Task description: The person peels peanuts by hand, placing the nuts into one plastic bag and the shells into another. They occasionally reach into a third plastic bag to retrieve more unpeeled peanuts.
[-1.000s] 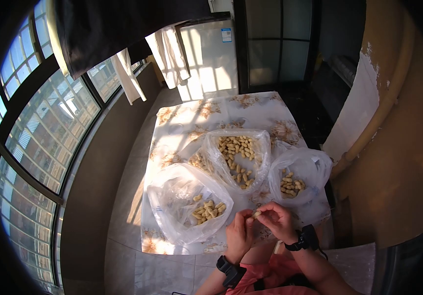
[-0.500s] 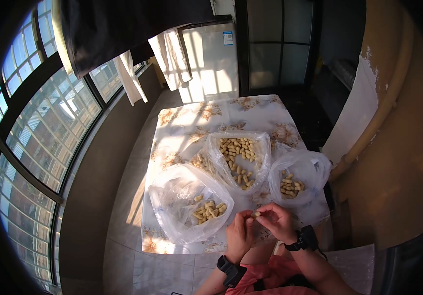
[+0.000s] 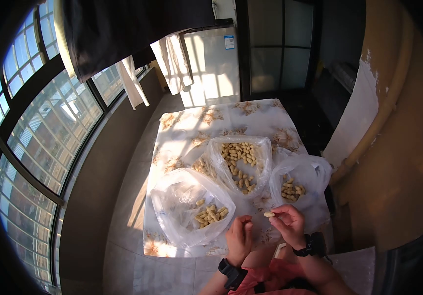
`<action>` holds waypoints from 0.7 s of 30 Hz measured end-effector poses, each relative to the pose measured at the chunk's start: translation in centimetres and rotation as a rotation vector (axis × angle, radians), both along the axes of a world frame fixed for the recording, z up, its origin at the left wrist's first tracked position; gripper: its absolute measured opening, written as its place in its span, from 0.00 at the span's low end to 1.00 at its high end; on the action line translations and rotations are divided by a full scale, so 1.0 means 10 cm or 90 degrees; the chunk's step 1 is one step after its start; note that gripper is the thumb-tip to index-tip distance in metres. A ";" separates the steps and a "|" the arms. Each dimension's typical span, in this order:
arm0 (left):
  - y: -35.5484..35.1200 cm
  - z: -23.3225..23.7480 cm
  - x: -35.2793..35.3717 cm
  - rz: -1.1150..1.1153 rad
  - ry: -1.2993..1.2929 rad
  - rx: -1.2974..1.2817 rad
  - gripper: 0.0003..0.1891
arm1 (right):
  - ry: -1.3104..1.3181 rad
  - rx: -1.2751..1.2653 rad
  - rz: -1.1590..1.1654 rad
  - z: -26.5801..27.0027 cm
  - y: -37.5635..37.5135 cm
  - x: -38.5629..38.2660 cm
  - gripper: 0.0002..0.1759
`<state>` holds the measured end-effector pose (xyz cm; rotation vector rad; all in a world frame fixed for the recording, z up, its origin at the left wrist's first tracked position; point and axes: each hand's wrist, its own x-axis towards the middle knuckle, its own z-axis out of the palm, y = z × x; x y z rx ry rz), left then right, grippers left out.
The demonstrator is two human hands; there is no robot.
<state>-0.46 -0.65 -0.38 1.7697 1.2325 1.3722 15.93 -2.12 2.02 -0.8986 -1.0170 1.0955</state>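
Between the thumb and fingers of my right hand [image 3: 290, 225] is an unshelled peanut [image 3: 269, 214], held above the near edge of the table. My left hand [image 3: 239, 242] is closed with its fingers curled, and nothing shows in it. It is beside the clear plastic bag [image 3: 164, 209] on the left, which has a pile of peanuts [image 3: 211, 215] inside. A middle plastic bag [image 3: 215, 156] holds many more peanuts [image 3: 239, 155]. Beyond my right hand, another plastic bag [image 3: 314, 169] contains a smaller group of peanuts [image 3: 291, 190].
The table [image 3: 172, 132] has a flowered cover and is partly sunlit. Barred windows [image 3: 54, 132] run along the left. Dark cloth [image 3: 118, 34] hangs at the upper left, near a pale fridge-like cabinet [image 3: 211, 69]. A brown wall [image 3: 393, 147] stands to the right.
My hands were together at the peanut. My right hand has moved right with the peanut, away from my left hand, which stays near the same spot.
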 end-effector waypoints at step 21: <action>-0.02 -0.04 -0.01 -0.021 -0.036 -0.002 0.21 | -0.445 0.235 -0.112 0.15 -0.03 0.04 0.08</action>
